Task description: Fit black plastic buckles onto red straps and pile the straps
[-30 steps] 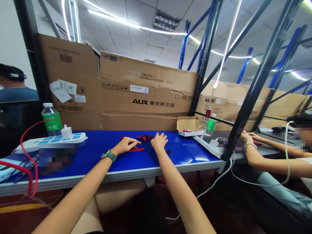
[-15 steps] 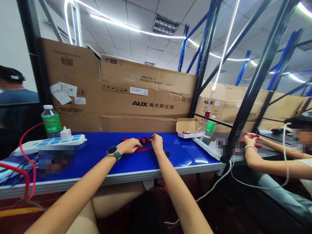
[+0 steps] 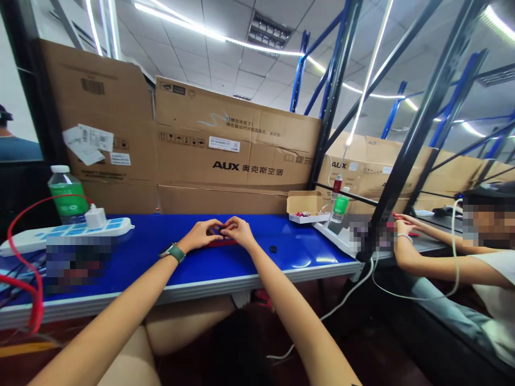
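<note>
A red strap [image 3: 220, 243] lies mid-tabletop [image 3: 161, 268], on the blue surface. The left hand [image 3: 201, 235] and right hand [image 3: 240, 231] meet over it, fingers curled in and pinching a small dark part of it between their tips. A green watch [image 3: 173, 252] sits on the left wrist. A small black piece [image 3: 273, 249] lies just right. Behind stands a cardboard box [image 3: 241, 134] printed "AUX 奥克斯空调". A power strip [image 3: 68, 231] and green bottle [image 3: 66, 194] are far left.
</note>
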Demonstrator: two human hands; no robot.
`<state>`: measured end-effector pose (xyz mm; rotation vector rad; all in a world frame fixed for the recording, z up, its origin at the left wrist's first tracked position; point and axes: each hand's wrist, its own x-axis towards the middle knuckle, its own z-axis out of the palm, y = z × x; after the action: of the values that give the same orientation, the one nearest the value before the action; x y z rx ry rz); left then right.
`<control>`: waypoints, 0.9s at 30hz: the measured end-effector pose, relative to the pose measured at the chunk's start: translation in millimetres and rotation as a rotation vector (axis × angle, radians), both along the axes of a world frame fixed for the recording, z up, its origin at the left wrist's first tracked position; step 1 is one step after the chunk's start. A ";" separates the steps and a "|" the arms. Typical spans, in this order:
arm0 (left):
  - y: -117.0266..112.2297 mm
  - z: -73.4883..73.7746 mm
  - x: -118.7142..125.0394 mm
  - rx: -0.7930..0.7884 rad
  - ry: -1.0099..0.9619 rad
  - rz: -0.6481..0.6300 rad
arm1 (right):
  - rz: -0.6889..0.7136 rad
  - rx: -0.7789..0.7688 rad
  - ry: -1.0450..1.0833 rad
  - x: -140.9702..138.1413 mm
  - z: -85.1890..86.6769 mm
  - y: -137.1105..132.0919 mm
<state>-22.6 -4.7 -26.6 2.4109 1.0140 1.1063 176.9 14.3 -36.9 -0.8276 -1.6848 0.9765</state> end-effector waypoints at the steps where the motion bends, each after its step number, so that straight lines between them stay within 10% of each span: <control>1: -0.4 0.5 0.5 -0.015 -0.028 -0.009 | 0.007 0.001 -0.017 -1.0 0.4 -1.3; 5: 2.6 0.2 -1.1 -0.030 -0.109 0.043 | -0.033 0.028 -0.081 0.7 11.8 -6.8; 11: 10.9 -4.4 -10.3 0.179 0.030 0.183 | -0.657 0.085 -0.814 58.8 52.0 -25.4; 15: 11.9 -8.0 -9.7 0.187 0.217 0.161 | -0.506 -0.226 -1.298 107.8 58.6 -44.5; 21: -1.4 2.3 -8.5 0.275 0.237 0.196 | -0.262 -0.220 -0.972 130.5 52.4 -58.5; 27: -8.5 10.8 -10.5 0.259 0.038 0.187 | -0.252 0.139 -0.486 70.6 53.3 -36.3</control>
<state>-33.2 -13.3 -15.9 2.5874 1.1948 1.3325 247.5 -22.0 16.4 -1.2180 -1.9654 0.5009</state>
